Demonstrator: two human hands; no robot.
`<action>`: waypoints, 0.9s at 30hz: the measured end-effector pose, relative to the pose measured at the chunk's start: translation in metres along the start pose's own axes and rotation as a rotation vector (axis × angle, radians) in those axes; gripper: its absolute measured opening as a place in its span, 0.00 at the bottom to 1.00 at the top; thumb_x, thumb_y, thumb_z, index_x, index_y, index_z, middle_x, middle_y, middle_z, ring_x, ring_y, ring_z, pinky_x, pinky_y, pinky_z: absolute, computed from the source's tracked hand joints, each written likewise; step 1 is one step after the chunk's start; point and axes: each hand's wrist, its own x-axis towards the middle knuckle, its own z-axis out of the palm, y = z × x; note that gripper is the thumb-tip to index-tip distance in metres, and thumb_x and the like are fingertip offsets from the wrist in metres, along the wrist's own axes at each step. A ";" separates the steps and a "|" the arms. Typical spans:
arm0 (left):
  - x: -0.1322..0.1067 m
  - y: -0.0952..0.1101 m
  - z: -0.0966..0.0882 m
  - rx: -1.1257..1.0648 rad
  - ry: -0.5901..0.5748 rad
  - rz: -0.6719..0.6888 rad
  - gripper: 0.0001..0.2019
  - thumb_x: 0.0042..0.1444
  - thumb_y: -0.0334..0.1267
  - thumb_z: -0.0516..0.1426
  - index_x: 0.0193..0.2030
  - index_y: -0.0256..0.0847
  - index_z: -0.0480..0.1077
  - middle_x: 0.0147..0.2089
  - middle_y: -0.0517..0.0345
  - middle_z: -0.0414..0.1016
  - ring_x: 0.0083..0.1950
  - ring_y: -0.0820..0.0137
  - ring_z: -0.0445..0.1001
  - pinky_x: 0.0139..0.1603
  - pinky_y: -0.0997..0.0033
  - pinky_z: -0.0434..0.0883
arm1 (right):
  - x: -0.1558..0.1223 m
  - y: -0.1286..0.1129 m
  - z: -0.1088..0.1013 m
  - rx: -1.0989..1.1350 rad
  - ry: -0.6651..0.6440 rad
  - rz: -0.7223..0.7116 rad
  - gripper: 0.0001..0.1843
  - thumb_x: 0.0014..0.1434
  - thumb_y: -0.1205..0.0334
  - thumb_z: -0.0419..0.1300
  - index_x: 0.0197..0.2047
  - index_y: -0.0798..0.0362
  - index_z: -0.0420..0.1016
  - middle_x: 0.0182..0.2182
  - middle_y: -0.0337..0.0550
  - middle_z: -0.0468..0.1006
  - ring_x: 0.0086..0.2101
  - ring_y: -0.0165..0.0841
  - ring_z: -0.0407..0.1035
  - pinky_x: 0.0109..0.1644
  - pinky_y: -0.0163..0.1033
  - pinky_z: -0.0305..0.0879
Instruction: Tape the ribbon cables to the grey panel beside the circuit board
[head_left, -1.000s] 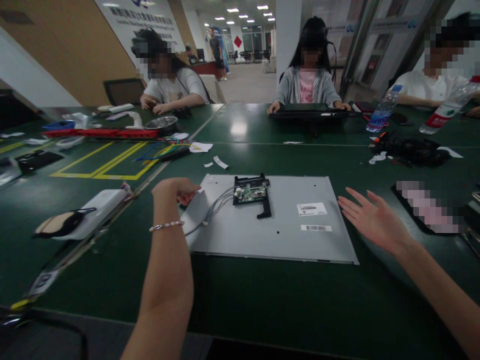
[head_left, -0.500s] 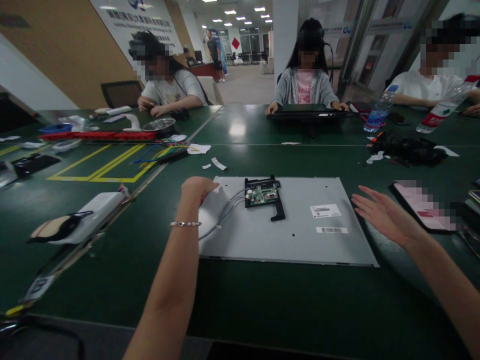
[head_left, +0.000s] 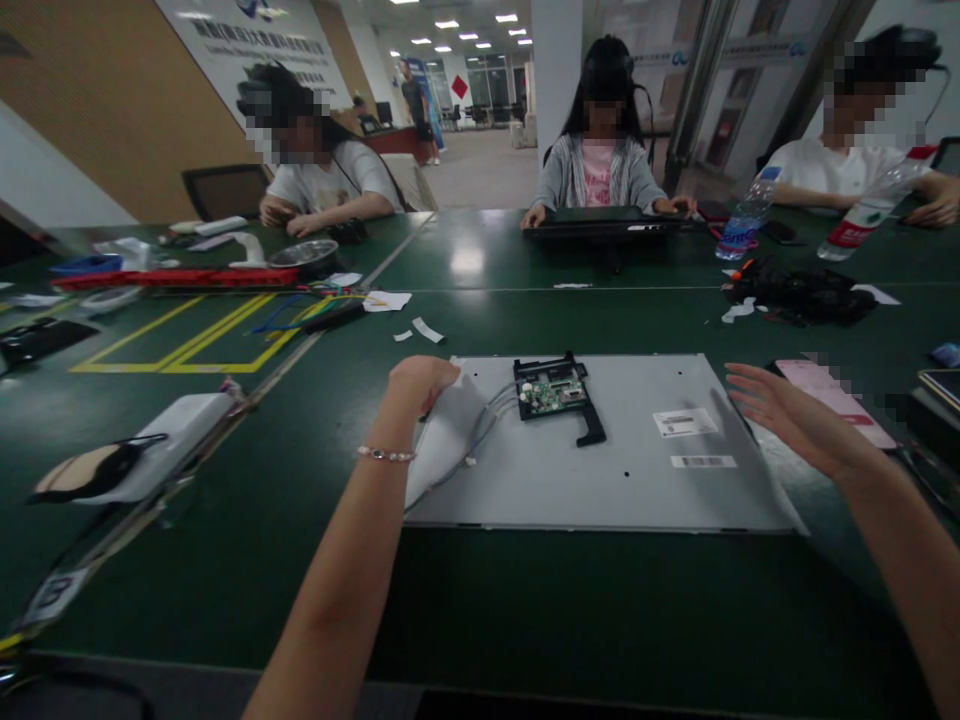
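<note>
Since the earlier frames, the metal panel (head_left: pixel 645 500) has slid rightward past the paper scraps (head_left: pixel 427 330), the left hand (head_left: pixel 421 380) has travelled along with it, and the phone (head_left: pixel 840 405) now lies nearer to the right hand (head_left: pixel 795 418). Starting at the left, a white case (head_left: pixel 184 425) lies on the tabletop (head_left: pixel 525 600), well apart from the work. Next comes the left arm, a beaded bracelet (head_left: pixel 386 454) at its wrist, reaching forward to the panel's far left corner; the left hand bends over that edge with its fingers mostly hidden, so I cannot tell whether it grips the panel or only pushes it. Gray cables (head_left: pixel 480 425) curve across the panel from its left edge to a small circuit board (head_left: pixel 551 398), which sits toward the panel's far side in a black bracket (head_left: pixel 592 430). The panel itself lies flat on the tabletop between the two hands, its two white labels (head_left: pixel 684 422) on the right half. Just beyond its right edge is the right hand, empty, fingers stretched out and slightly spread; whether the fingertips brush the edge is unclear. Farther right lies the phone, partly behind that hand. My reading is that the step in hand is shifting or squaring up the panel, and that the next move calls for steady, even contact at both side edges, keeping the loose cables free and the right side clear of the phone.
</note>
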 end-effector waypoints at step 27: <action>-0.060 0.018 0.073 0.191 0.455 0.093 0.28 0.68 0.40 0.37 0.44 0.30 0.77 0.44 0.37 0.79 0.47 0.55 0.78 0.47 0.61 0.72 | -0.019 -0.009 -0.034 -0.384 -0.027 -0.043 0.35 0.60 0.33 0.49 0.66 0.39 0.58 0.68 0.42 0.57 0.65 0.44 0.52 0.67 0.50 0.50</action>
